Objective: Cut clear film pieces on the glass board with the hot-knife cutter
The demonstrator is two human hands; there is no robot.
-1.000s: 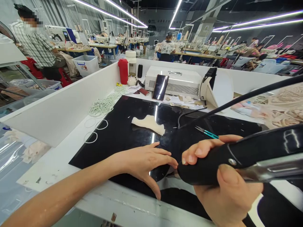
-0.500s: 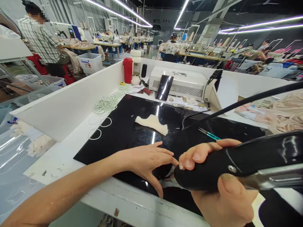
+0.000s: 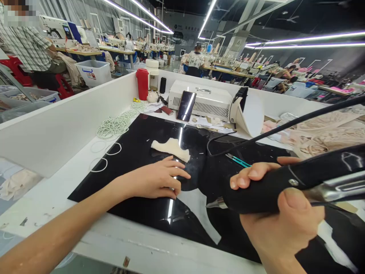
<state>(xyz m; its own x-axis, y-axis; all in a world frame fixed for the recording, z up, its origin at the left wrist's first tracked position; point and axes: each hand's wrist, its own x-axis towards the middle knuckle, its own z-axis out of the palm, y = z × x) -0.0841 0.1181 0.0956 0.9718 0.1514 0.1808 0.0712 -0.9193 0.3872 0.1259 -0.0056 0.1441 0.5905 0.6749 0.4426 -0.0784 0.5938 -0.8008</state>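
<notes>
In my right hand (image 3: 296, 224) is a black handheld tool (image 3: 256, 194) with a silver lever along its underside. Its metal nozzle (image 3: 217, 204) points left, close to the edge of a thin white curved piece (image 3: 201, 215) on the black work surface (image 3: 137, 207). Over the left end of that piece is my left hand (image 3: 159, 177), fingers apart and holding nothing; whether its fingertips touch the piece I cannot tell. Behind the left hand lies a cream soft-looking cut piece (image 3: 171, 149). Teal tweezers (image 3: 238, 161) rest behind the tool.
A black cord (image 3: 273, 131) crosses the right side. At the back stand a white vented box (image 3: 201, 97), a phone (image 3: 186, 106) and a red bottle (image 3: 142, 84). Pale green cord loops (image 3: 112, 127) lie at left. A white wall (image 3: 71, 121) borders the table.
My left hand has lifted and moved away from the nozzle, uncovering the white curved piece. The tool has shifted right in my right hand, and its nozzle now shows. The view has turned slightly right.
</notes>
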